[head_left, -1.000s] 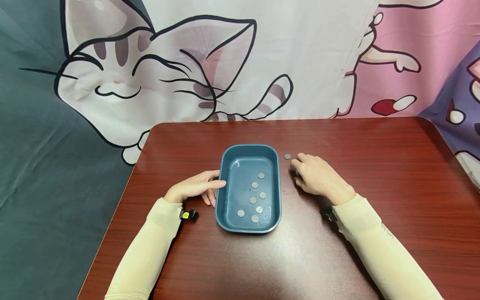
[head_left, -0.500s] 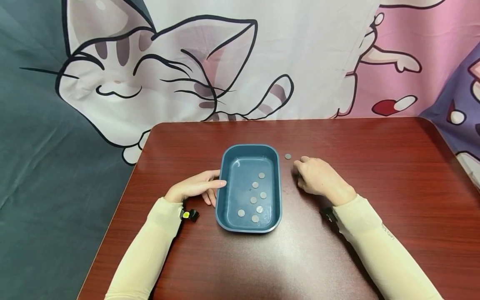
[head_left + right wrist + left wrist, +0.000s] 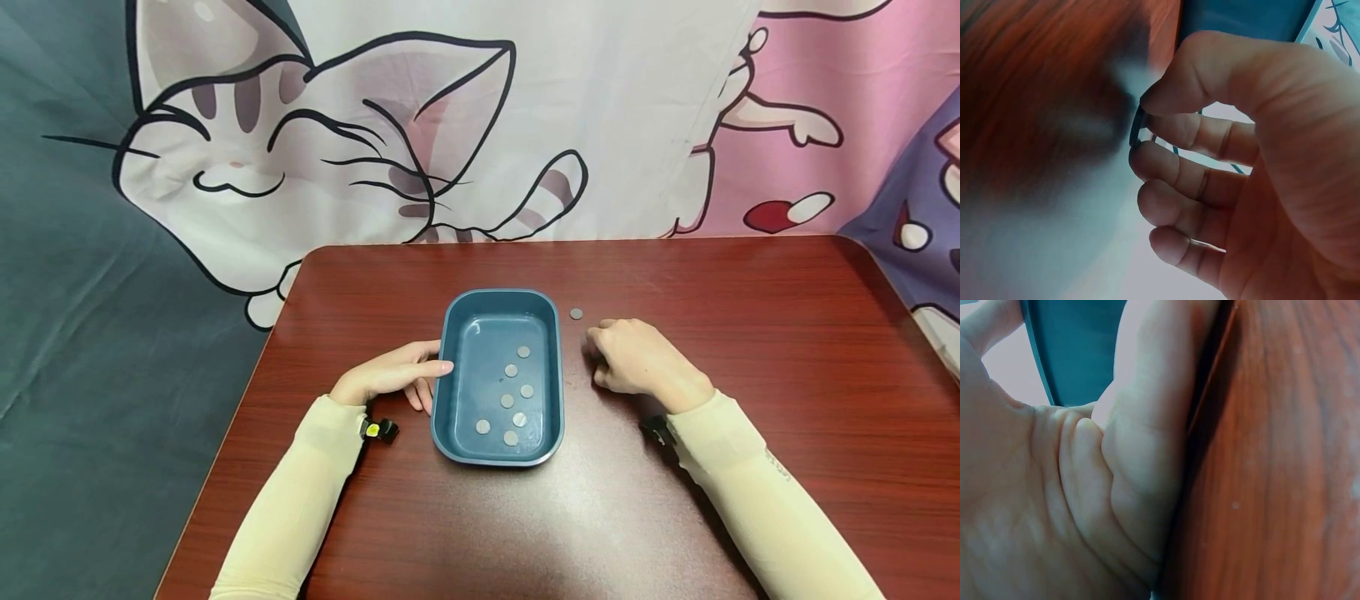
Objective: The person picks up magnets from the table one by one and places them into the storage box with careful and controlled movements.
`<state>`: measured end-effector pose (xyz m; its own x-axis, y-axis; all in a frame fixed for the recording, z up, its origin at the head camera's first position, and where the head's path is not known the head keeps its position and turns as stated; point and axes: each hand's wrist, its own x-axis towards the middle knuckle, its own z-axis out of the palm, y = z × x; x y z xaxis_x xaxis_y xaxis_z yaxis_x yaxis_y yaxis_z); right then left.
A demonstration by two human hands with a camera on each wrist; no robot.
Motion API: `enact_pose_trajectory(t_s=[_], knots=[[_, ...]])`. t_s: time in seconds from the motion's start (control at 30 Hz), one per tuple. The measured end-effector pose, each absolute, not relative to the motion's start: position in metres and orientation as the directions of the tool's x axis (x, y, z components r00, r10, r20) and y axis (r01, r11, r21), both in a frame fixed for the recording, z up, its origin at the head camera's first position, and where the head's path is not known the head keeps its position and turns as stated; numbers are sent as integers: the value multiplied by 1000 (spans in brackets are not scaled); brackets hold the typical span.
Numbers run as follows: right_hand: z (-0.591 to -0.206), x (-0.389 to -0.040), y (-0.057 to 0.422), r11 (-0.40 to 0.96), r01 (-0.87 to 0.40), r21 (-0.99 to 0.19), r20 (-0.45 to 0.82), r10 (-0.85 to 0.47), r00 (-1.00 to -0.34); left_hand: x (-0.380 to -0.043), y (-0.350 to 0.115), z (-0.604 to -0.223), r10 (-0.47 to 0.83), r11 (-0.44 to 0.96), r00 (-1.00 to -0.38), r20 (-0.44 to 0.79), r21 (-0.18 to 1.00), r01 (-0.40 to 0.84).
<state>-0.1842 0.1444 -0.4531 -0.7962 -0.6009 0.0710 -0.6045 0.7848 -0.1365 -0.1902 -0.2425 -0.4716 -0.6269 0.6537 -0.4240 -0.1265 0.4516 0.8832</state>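
Observation:
A blue rectangular tray (image 3: 468, 333) lies on the table, several silver coins (image 3: 519, 420) scattered flat on its bottom. At its left side my left hand (image 3: 393, 369) holds the wall, thumb over the rim and fingers outside. The left wrist view shows the palm beside the tray's wall (image 3: 1079, 350). To the right of the tray, my right hand (image 3: 637, 358) is low over the table with curled fingers. Between its thumb and fingertips it pinches a coin (image 3: 1137, 127), seen edge-on in the right wrist view and hidden in the head view. Another coin (image 3: 576, 314) lies just beyond the hand.
The dark red wooden table (image 3: 787, 350) stretches out to both sides of the tray. A curtain (image 3: 615, 108) with cartoon cats hangs behind its far edge. Each wrist wears a small black camera (image 3: 380, 430).
My right hand has drawn slightly right and toward me, away from the loose coin, and its fingers have curled in more. The left hand and tray have stayed in place.

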Motion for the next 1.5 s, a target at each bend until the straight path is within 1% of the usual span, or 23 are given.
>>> enact_pose_trajectory(t_s=[0.2, 0.47, 0.97, 1.2, 1.5], knots=[[-450, -183, 143, 780, -612, -129, 74, -608, -790, -190, -242, -471, 654, 451, -627, -423, 884, -126], [-441, -180, 140, 757, -641, -127, 143, -626, -767, -190, -243, -472, 651, 457, -629, -425, 881, -123], [-429, -172, 131, 661, -744, -97, 355, -675, -647, -190, -243, -473, 656, 454, -627, -419, 883, -115], [-422, -169, 125, 637, -768, -70, 405, -685, -605, -189, -244, -474, 655, 451, -629, -418, 885, -117], [-416, -165, 107, 586, -804, -101, 440, -698, -564, -189, -243, -472, 656, 450, -627, -419, 885, -121]])
